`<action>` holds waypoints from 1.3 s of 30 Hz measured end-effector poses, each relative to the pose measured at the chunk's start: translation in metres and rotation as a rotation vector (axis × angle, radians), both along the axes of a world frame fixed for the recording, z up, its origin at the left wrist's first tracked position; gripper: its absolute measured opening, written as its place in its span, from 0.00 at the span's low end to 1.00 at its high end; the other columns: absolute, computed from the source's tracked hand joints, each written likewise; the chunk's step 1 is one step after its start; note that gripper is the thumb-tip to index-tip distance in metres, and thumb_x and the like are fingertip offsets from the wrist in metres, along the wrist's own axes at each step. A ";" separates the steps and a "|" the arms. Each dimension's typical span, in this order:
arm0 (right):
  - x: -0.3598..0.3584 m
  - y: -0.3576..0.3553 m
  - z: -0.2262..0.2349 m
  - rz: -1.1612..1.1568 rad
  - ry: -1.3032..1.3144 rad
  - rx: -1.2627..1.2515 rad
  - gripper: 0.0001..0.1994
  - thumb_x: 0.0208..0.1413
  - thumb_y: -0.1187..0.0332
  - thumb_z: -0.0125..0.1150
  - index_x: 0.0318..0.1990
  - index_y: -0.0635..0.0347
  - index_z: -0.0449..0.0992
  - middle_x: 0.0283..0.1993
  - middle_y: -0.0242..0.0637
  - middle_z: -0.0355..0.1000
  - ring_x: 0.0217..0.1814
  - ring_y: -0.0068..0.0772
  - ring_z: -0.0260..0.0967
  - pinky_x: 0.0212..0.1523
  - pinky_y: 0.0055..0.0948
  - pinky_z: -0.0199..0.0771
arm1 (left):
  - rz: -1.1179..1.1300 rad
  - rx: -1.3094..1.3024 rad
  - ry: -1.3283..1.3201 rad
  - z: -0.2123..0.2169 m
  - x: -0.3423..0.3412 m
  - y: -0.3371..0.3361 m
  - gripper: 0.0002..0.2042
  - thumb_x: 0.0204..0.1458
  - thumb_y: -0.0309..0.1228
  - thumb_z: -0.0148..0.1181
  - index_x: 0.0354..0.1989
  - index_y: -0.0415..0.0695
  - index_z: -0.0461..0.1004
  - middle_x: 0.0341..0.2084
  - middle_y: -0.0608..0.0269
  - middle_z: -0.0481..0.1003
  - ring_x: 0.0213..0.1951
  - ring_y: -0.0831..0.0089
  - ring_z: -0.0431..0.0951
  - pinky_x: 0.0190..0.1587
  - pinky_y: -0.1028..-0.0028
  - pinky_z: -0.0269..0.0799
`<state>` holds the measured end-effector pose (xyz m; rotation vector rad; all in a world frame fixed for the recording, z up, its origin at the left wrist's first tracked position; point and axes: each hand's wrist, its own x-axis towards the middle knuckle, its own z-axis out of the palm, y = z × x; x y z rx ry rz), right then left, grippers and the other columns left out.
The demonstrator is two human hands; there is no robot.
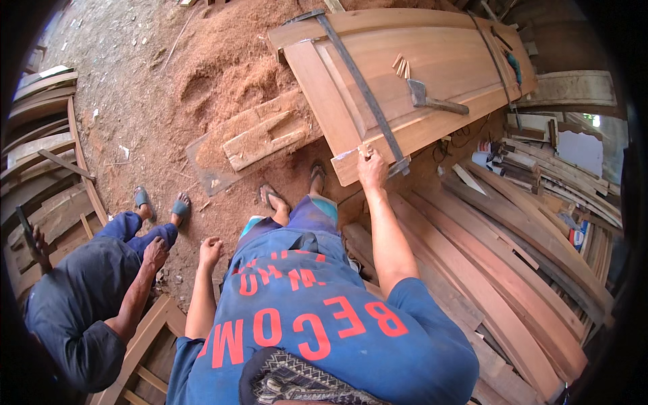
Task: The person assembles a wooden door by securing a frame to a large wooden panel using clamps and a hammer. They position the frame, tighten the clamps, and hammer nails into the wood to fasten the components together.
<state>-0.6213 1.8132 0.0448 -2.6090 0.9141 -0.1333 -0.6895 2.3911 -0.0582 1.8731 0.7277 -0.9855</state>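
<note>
A panelled wooden door (pixel 432 50) lies across the upper right with two dark metal bar clamps (pixel 359 82) over it. My right hand (pixel 373 170) is at its near left corner, fingers pinched beside a smear of white glue (pixel 345 154); a small pale piece shows at the fingertips, too small to name. On the door rest several short wooden dowels (pixel 403 67) and a hatchet (pixel 437 100) with a wooden handle. My left hand (pixel 210 251) hangs at my left side, away from the door, its fingers curled with nothing showing in them.
A co-worker (pixel 88 290) in dark clothes stands at my left, one hand on a dark tool. Long boards (pixel 486 283) are piled at the right, wooden frames (pixel 50 142) at the far left. Sawdust (pixel 229 61) and a wood offcut (pixel 264 140) cover the ground before me.
</note>
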 end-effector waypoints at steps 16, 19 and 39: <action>0.120 0.041 0.027 0.120 -0.205 0.410 0.14 0.55 0.61 0.63 0.35 0.67 0.79 0.31 0.56 0.78 0.36 0.55 0.79 0.36 0.45 0.76 | 0.184 0.038 0.035 0.016 -0.009 -0.022 0.16 0.57 0.28 0.62 0.53 0.36 0.75 0.39 0.54 0.80 0.32 0.71 0.80 0.36 0.72 0.77; 0.207 0.005 0.023 0.142 -0.193 0.353 0.14 0.54 0.62 0.64 0.35 0.67 0.79 0.31 0.56 0.78 0.37 0.55 0.79 0.37 0.45 0.76 | 0.227 0.055 0.058 0.015 -0.020 -0.026 0.15 0.57 0.27 0.61 0.52 0.35 0.75 0.39 0.53 0.80 0.32 0.71 0.80 0.36 0.73 0.77; 0.400 -0.008 -0.035 0.128 -0.095 0.059 0.15 0.52 0.59 0.66 0.34 0.65 0.81 0.37 0.56 0.79 0.42 0.57 0.79 0.45 0.47 0.77 | 0.460 0.014 0.137 0.040 -0.029 -0.078 0.15 0.59 0.27 0.59 0.54 0.38 0.74 0.37 0.57 0.79 0.35 0.72 0.80 0.37 0.75 0.76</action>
